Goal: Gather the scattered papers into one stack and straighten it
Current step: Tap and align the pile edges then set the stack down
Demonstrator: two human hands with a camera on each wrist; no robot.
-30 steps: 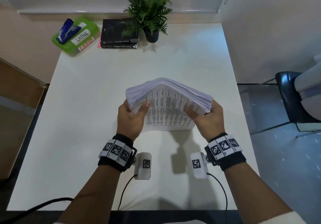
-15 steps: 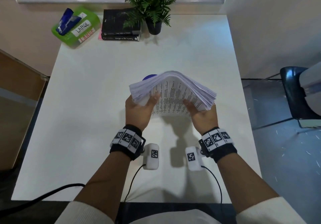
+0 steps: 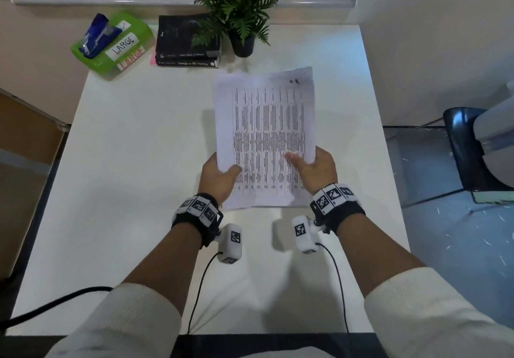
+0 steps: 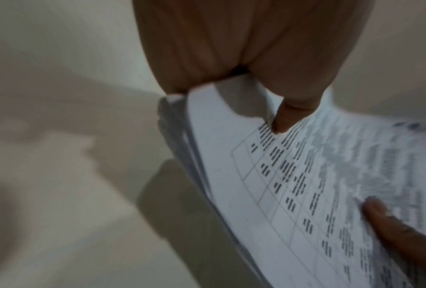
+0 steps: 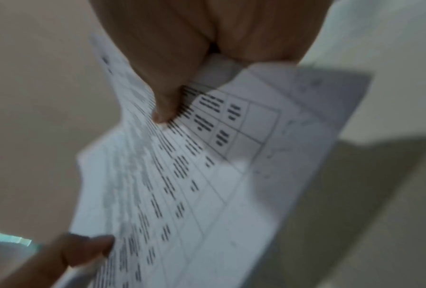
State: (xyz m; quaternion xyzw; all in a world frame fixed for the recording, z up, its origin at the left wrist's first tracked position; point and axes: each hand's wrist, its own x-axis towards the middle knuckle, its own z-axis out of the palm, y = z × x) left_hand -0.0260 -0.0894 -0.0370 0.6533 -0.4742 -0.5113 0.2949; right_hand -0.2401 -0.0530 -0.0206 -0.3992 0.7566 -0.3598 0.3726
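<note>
A: Where's the stack [image 3: 264, 135]?
B: Mid-table [image 3: 139, 163], printed side up, near end in both hands. Can't tell if the far end touches down.
A: Grip?
B: Left hand [image 3: 218, 178] and right hand [image 3: 315, 170] each clamp a side edge, thumbs on top, fingers underneath.

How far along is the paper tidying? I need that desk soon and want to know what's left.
Gathering looks done: no loose sheets show on the white table, and the papers form one stack. In hand: the left hand and right hand grip its near corners, thumbs on top. Left: the left wrist view shows sheet edges fanned unevenly, so squaring up and setting down remain.
</note>
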